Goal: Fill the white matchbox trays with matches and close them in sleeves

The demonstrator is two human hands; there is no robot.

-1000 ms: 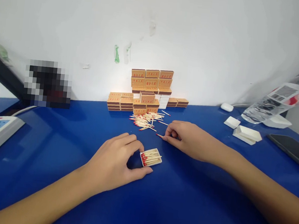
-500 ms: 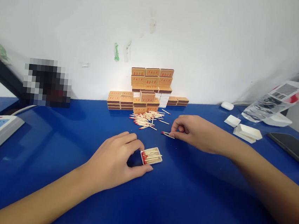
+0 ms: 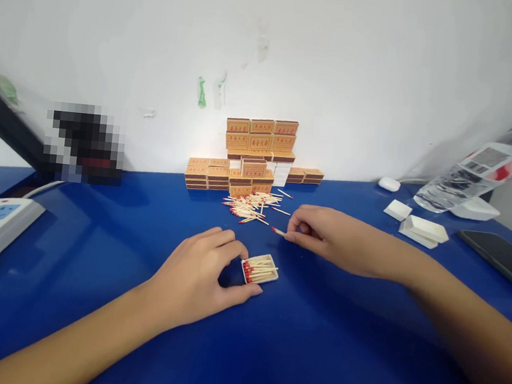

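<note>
My left hand (image 3: pixel 205 271) rests on the blue table, its thumb and forefinger curved around a small white matchbox tray (image 3: pixel 262 281). Matches (image 3: pixel 258 270) lie in the tray, most with red heads to the left. My right hand (image 3: pixel 322 236) is closed in a pinch, and a red-tipped matchstick (image 3: pixel 278 232) sticks out leftward from the fingertips. Whether more than one match is pinched, I cannot tell. A loose pile of matches (image 3: pixel 251 206) lies beyond both hands, with a few strays at its right side.
Orange matchboxes (image 3: pixel 261 142) are stacked against the wall behind the pile. On the right are white empty trays (image 3: pixel 424 227), a white earphone case (image 3: pixel 389 184), a clear plastic bottle (image 3: pixel 456 181) and a dark phone (image 3: pixel 498 257). A power strip (image 3: pixel 1 234) lies at the left.
My right hand has shifted slightly left and nearer to me, with the matchstick still pinched. My left hand stays on the tray.
</note>
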